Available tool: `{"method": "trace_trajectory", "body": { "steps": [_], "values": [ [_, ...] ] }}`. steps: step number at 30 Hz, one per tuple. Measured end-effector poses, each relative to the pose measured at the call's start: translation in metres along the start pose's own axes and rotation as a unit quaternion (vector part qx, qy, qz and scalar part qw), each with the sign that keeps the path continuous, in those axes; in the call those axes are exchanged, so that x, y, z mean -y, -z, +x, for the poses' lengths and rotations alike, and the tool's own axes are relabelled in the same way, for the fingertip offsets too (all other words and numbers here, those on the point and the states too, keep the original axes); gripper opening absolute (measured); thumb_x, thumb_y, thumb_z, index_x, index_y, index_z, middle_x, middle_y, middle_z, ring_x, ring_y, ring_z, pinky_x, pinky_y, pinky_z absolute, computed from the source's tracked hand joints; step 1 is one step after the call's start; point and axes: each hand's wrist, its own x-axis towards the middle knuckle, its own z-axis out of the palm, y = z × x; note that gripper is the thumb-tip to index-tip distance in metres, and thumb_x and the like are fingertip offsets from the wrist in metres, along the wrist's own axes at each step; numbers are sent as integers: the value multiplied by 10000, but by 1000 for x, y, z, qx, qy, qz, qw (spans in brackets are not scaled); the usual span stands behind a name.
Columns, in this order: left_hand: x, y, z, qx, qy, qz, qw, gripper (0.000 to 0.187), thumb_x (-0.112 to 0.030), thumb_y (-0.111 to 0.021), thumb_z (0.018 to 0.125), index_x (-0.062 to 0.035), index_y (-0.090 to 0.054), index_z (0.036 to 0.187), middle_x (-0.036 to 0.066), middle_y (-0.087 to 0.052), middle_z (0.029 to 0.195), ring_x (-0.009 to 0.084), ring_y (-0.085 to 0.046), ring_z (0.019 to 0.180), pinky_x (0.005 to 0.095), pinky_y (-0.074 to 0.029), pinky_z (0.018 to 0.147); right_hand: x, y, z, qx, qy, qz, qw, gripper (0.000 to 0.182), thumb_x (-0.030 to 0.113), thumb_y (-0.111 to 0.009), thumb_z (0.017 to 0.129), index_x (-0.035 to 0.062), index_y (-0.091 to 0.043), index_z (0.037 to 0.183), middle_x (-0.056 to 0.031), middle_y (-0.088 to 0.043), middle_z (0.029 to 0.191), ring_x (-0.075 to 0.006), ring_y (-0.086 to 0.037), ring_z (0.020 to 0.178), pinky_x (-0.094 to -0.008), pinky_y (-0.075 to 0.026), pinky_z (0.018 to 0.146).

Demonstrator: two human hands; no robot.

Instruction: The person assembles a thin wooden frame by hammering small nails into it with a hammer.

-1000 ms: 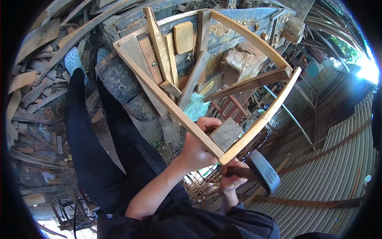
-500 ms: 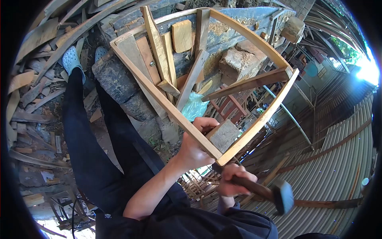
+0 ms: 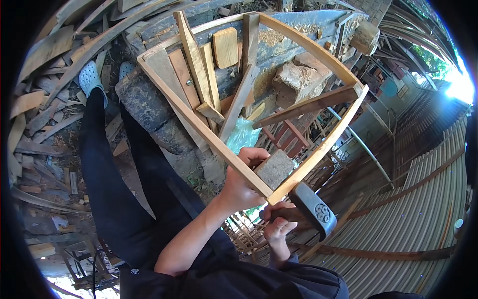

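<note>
Near the lower corner of a curved wooden frame [image 3: 209, 137], my left hand [image 3: 241, 184] is closed around the frame's strip and a small grey wooden block [image 3: 275, 169] set inside that corner. My right hand [image 3: 280, 222] grips the handle of a hammer [image 3: 313, 212] just below the corner. The hammer's dark metal head lies beside the outer face of the frame's right strip; whether they touch is unclear. A brown wooden brace [image 3: 308, 106] spans inward from the frame's right corner.
Behind the frame is a worn dark timber [image 3: 149, 107] with loose slats and a square light block [image 3: 225, 47]. A rough wood chunk [image 3: 301, 82] and a green plastic bag [image 3: 243, 135] are nearby. Scrap wood [image 3: 45, 144] covers the ground at left; corrugated sheeting [image 3: 423, 214] is at right.
My right hand has moved slightly left, and the hammer head has swung up and left to beside the frame's corner. The frame and my left hand have shifted slightly left.
</note>
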Motion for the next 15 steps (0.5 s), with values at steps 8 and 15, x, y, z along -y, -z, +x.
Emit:
{"method": "trace_trajectory", "body": {
  "steps": [8, 15],
  "values": [
    [-1, 0, -1, -7, -14, 11, 1000, 400, -146, -878, 838, -19, -600, 1096, 67, -562, 1074, 164, -605, 915, 316, -491, 793, -20, -7, 7, -53, 69, 93, 992, 688, 737, -519, 970, 57, -475, 1062, -41, -492, 639, -131, -469, 499, -273, -395, 453],
    [5, 1, -6, -14, -24, 32, 999, 337, -114, -738, 964, 7, -524, 1194, 130, -684, 922, 220, -726, 799, 367, -601, 778, -5, 12, 48, -109, 53, 121, 985, 353, 363, -669, 1039, 53, -504, 1014, -6, -455, 629, -98, -441, 470, -272, -403, 436]
  ]
}}
